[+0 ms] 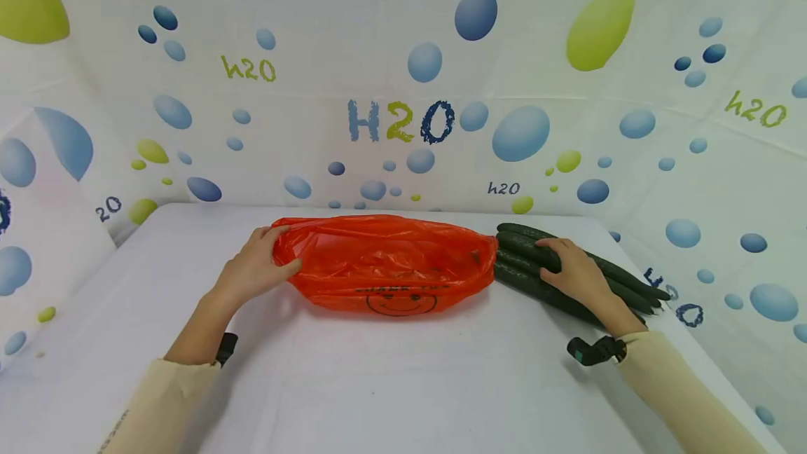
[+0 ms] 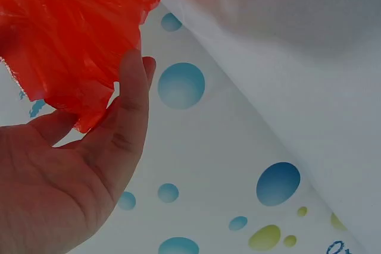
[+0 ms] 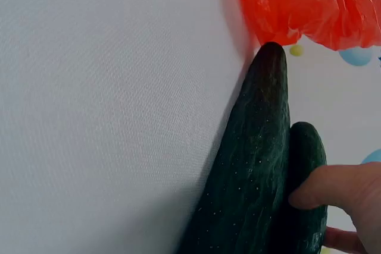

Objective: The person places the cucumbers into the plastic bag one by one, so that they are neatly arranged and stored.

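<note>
A red plastic bag (image 1: 384,258) with a printed smiling face lies on its side in the middle, its mouth partly spread. At its left end my left hand (image 1: 255,265) holds the edge between thumb and fingers; the left wrist view shows the hand (image 2: 89,153) around a crumpled end of the bag (image 2: 71,40). Several dark green cucumbers (image 1: 523,282) lie side by side to the right of the bag, their near-left ends close to it. My right hand (image 1: 576,275) grips one upper cucumber (image 3: 306,147), with the thumb of the hand (image 3: 345,197) on its side. Its fingertips are partly hidden.
A white cloth (image 1: 378,384) covers the table. Behind it and at both sides hangs a white curtain (image 1: 302,33) with blue and green drops. A dark band with a small device (image 1: 592,351) sits on the right wrist, and another (image 1: 227,347) on the left.
</note>
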The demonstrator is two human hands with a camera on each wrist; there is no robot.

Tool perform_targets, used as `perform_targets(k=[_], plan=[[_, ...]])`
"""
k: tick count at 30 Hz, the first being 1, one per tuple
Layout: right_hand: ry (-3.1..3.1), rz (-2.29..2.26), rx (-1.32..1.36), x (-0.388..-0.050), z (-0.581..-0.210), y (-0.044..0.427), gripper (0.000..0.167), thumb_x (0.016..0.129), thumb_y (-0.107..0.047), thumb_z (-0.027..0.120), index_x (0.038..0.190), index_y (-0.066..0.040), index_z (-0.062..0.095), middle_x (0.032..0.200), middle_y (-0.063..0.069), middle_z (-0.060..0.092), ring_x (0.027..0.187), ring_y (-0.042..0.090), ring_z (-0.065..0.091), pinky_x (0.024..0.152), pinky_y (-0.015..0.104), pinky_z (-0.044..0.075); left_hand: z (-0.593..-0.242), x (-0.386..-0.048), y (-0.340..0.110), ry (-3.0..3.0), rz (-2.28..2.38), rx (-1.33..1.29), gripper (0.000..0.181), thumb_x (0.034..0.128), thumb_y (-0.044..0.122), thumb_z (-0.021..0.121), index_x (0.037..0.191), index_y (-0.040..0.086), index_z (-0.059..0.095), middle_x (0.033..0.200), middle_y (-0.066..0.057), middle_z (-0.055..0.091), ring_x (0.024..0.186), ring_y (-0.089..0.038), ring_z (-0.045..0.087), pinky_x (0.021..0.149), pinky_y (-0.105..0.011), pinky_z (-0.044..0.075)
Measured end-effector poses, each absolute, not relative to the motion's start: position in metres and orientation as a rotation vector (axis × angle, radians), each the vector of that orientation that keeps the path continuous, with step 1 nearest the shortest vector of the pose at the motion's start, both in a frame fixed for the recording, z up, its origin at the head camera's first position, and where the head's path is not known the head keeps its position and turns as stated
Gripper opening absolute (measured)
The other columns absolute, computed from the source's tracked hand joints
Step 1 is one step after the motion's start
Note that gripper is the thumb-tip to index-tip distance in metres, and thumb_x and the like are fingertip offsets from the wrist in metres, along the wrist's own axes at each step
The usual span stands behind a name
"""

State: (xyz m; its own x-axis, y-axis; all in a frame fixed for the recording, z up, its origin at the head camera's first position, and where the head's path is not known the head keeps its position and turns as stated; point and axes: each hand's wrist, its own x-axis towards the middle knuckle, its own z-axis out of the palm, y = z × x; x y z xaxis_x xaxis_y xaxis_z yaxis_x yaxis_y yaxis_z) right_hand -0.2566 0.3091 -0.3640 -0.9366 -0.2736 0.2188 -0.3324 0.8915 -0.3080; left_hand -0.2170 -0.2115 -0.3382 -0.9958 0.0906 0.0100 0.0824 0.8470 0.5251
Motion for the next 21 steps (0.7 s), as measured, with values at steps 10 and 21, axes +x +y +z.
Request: perform_targets(k=[10,21], plan=[[-2.929,0.55,0.603,-0.279,-0.366,0.334,0.055,0.086,0.003,0.063,0.138,0.0,0.047,0.137,0.033,0.047,0.126,0.053,0.042,0.1,0.066,0.036,-0.343,-0.197,-0.188,3.024,0.831,0.097,0.087,0.0884,0.041,0.064,0.149,-0.006,0.022,0.141,-0.034,0.028,0.12,-0.053,0.044,0.085,-0.063,0.05],[-2.832,0.598,0.73,-0.302,-0.379,0.357,0.054,0.083,0.007,0.064,0.135,0.001,0.05,0.127,0.035,0.054,0.102,0.048,0.058,0.075,0.052,0.048,-0.352,-0.181,-0.17,3.058,0.82,0.033,0.089,0.0881,0.044,0.064,0.151,-0.002,0.021,0.138,-0.033,0.031,0.117,-0.05,0.047,0.084,-0.061,0.052]])
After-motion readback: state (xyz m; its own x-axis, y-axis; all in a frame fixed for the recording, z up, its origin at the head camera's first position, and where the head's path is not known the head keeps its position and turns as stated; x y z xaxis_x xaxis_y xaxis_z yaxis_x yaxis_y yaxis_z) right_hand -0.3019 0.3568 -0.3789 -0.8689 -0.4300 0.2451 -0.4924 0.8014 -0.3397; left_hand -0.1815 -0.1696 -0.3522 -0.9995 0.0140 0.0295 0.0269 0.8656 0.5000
